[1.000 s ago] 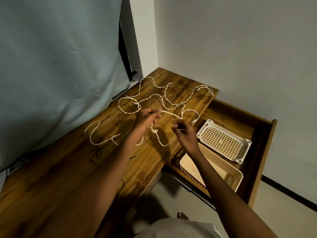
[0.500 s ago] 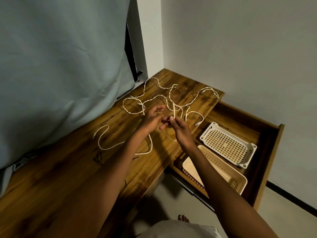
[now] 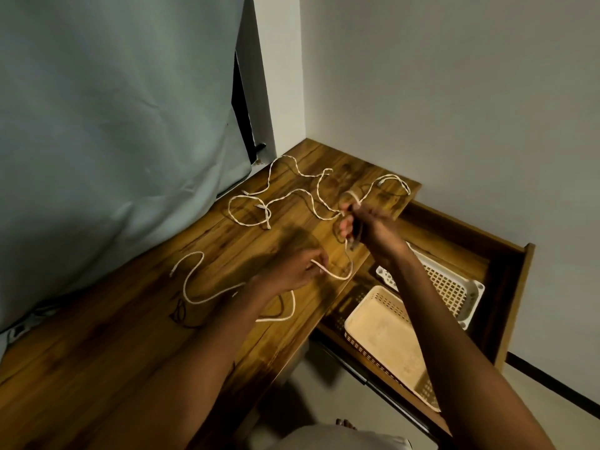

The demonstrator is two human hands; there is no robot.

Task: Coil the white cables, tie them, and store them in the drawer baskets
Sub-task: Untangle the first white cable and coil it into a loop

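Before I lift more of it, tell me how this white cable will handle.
Probably floppy: the cable sags in a loop between the left hand and right hand. Likely light, since pinches hold it. It may snag, as strands cross on the desk.

white cables (image 3: 292, 193): loose, tangled on desk | drawer (image 3: 506, 274): open | baskets (image 3: 383, 332): two, inside, side by side

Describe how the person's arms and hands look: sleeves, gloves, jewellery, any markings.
Both arms are bare along all that shows, with no sleeve in view. The left hand and right hand wear no gloves, and no ring, watch or bracelet shows. A small dark mark sits on the left forearm; what it is cannot be told. Motion blur hides finer detail on the fingers.
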